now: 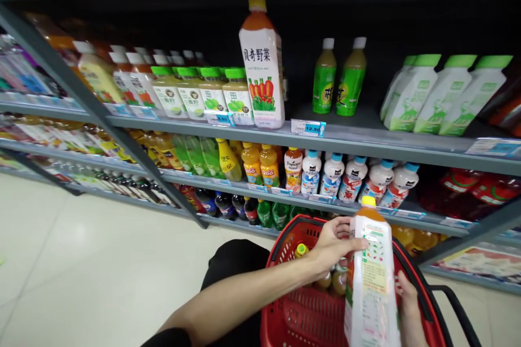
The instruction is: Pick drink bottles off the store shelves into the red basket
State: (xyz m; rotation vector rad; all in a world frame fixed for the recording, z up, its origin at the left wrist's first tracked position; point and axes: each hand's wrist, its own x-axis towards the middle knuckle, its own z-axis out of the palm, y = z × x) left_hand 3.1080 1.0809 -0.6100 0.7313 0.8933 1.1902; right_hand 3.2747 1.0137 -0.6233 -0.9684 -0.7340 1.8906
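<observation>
My left hand (331,244) reaches across and its fingers rest on the upper part of a large orange juice bottle (372,287) with a yellow cap and a white label. My right hand (409,303) grips the same bottle from the right side, mostly hidden behind it. The bottle stands upright over a red shopping basket (293,314) that holds a few small bottles (325,279). A matching large bottle (262,62) stands on the top shelf.
Grey store shelves (366,141) carry rows of drinks: green-capped bottles (203,95), two green bottles (340,78), white cartons with green caps (443,92), small yoghurt drinks (358,176). A pale tiled floor (81,260) lies to the left. The basket's black handle (459,309) sticks out right.
</observation>
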